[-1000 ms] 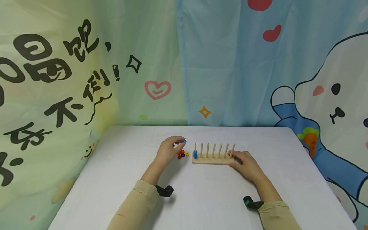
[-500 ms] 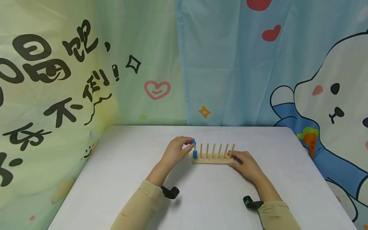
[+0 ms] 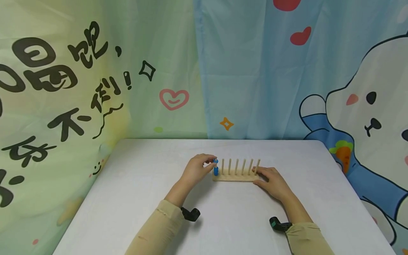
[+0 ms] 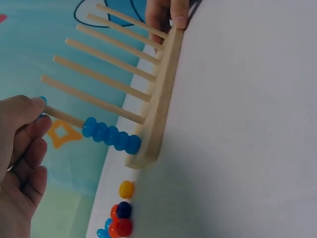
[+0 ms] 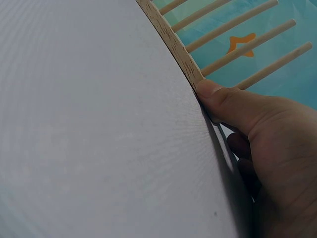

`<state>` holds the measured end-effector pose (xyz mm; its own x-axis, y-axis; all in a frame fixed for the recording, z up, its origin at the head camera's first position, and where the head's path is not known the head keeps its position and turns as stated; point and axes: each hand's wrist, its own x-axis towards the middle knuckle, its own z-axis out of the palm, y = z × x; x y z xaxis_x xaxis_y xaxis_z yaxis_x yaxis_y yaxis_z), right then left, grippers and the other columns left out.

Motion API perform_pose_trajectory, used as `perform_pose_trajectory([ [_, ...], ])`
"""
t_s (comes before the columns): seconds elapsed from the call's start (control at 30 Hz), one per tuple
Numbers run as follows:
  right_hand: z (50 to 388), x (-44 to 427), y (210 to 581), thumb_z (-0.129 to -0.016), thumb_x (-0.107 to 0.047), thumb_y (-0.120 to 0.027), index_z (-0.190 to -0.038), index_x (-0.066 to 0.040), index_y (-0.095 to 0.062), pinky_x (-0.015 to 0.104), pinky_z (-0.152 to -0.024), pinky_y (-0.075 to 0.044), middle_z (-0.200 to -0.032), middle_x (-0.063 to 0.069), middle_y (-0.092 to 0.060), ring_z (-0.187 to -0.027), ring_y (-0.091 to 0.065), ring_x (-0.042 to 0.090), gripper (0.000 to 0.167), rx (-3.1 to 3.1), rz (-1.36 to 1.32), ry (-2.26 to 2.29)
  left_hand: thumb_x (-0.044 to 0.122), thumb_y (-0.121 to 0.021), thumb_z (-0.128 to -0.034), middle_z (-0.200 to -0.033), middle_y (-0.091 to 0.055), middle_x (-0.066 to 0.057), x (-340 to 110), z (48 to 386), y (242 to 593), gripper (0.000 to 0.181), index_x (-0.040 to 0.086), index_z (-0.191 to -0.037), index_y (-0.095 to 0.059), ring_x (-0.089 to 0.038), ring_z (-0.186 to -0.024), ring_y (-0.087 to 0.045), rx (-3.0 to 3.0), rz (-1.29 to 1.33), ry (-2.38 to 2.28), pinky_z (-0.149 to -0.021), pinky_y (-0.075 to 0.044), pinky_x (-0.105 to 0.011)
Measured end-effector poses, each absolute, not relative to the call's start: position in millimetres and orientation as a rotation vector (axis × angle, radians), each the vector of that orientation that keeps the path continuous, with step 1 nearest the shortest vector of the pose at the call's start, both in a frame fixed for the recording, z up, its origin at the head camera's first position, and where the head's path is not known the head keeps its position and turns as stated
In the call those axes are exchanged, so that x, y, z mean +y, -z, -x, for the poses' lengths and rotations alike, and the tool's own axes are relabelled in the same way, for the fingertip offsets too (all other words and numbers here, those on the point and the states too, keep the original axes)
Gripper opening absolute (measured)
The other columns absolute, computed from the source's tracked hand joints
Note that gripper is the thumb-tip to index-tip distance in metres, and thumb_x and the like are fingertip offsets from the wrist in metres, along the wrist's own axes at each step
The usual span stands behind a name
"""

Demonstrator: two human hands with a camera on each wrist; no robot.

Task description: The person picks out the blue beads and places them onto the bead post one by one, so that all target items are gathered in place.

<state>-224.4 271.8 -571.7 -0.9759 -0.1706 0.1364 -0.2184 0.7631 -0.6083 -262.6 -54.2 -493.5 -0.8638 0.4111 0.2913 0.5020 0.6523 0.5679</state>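
Observation:
My left hand (image 3: 196, 170) pinches a blue bead (image 4: 43, 101) between thumb and finger, at the tip of the leftmost peg. Lower on that same peg sits a stack of several blue beads (image 4: 111, 136), reaching down to the base. The wooden peg board (image 3: 236, 178) carries a row of upright pegs, and the others bear no beads. At its right end, my right hand (image 3: 275, 182) grips the board, thumb (image 5: 210, 89) on the front edge and fingers behind, partly hidden.
Loose beads lie beside the board's left end: a yellow bead (image 4: 126, 189), a dark blue bead (image 4: 124, 210), red beads (image 4: 124, 228) and blue ones. In the head view my left hand hides them. A white-covered table (image 3: 236, 216) meets a printed curtain (image 3: 236, 71) behind.
My left hand has moved right with the blue bead, from above the loose beads to the leftmost peg, then slightly down. The right hand stays on the board.

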Motion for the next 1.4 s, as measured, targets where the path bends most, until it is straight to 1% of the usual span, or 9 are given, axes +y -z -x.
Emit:
perform_pose_trajectory([
  [0.17,224.4,271.2,572.0,-0.09,-0.036,-0.071,-0.136,-0.012,-0.06,0.059,-0.106,-0.037,-0.138,0.015,-0.058,-0.127,-0.047,0.036,0.053,-2.888,-0.319,-1.006,0.027,-0.067,-0.095,-0.108,-0.073,0.0,-55.3,262.5,501.0,0.029,0.014,-0.12,-0.07,-0.016,-0.099,-0.065,-2.769,0.753,0.989,-0.082,-0.053,-0.029],
  [0.33,224.5,271.3,572.1,-0.09,-0.036,-0.071,-0.136,-0.012,-0.06,0.06,-0.106,-0.037,-0.139,0.015,-0.057,-0.128,-0.047,0.037,0.053,-2.888,-0.326,-0.996,0.025,-0.068,-0.0947,-0.108,-0.074,-0.002,-56.9,261.9,509.8,0.029,0.011,-0.119,-0.071,-0.017,-0.096,-0.066,-2.78,0.746,0.998,-0.079,-0.053,-0.027],
  [0.47,224.0,271.9,571.6,-0.091,-0.038,-0.07,-0.136,-0.012,-0.059,0.06,-0.106,-0.037,-0.139,0.016,-0.057,-0.128,-0.046,0.037,0.053,-2.89,-0.331,-1.0,0.024,-0.067,-0.095,-0.108,-0.073,-0.002,-57.4,261.7,515.6,0.027,0.011,-0.118,-0.072,-0.017,-0.094,-0.066,-2.806,0.731,0.994,-0.078,-0.052,-0.026],
  [0.7,223.8,272.4,573.0,-0.09,-0.037,-0.071,-0.136,-0.012,-0.059,0.06,-0.106,-0.037,-0.139,0.016,-0.057,-0.127,-0.046,0.037,0.054,-2.889,-0.322,-0.996,0.023,-0.067,-0.0947,-0.106,-0.073,-0.003,-59.1,262.7,521.5,0.026,0.013,-0.118,-0.072,-0.018,-0.091,-0.066,-2.814,0.719,0.995,-0.079,-0.053,-0.029],
  [0.9,225.2,272.6,573.5,-0.09,-0.038,-0.071,-0.137,-0.013,-0.059,0.058,-0.107,-0.036,-0.141,0.014,-0.056,-0.129,-0.046,0.035,0.054,-2.898,-0.32,-1.001,0.02,-0.066,-0.095,-0.107,-0.071,-0.002,-67.8,265.8,526.4,0.025,0.014,-0.119,-0.071,-0.016,-0.095,-0.065,-2.794,0.637,0.997,-0.085,-0.053,-0.032],
  [1.1,225.8,273.1,573.7,-0.09,-0.037,-0.071,-0.136,-0.012,-0.059,0.058,-0.108,-0.035,-0.141,0.013,-0.056,-0.129,-0.046,0.035,0.054,-2.893,-0.33,-1.004,0.018,-0.067,-0.093,-0.11,-0.069,-0.005,-85.0,272.1,531.2,0.027,0.012,-0.12,-0.07,-0.022,-0.103,-0.063,-2.799,0.461,1.018,-0.092,-0.051,-0.04],
  [1.23,224.9,272.6,572.8,-0.09,-0.036,-0.072,-0.136,-0.013,-0.059,0.058,-0.108,-0.036,-0.14,0.013,-0.057,-0.129,-0.046,0.035,0.053,-2.883,-0.336,-1.015,0.017,-0.066,-0.0922,-0.113,-0.069,-0.005,-97.1,278.2,539.2,0.029,0.013,-0.121,-0.07,-0.025,-0.11,-0.061,-2.85,0.325,1.013,-0.097,-0.049,-0.042],
  [1.4,224.7,272.0,573.5,-0.09,-0.035,-0.072,-0.137,-0.013,-0.059,0.058,-0.108,-0.036,-0.14,0.013,-0.057,-0.128,-0.046,0.034,0.053,-2.885,-0.334,-1.016,0.016,-0.067,-0.092,-0.113,-0.069,-0.008,-109.4,284.1,549.0,0.03,0.01,-0.122,-0.069,-0.027,-0.11,-0.062,-2.912,0.25,0.979,-0.098,-0.049,-0.043],
])
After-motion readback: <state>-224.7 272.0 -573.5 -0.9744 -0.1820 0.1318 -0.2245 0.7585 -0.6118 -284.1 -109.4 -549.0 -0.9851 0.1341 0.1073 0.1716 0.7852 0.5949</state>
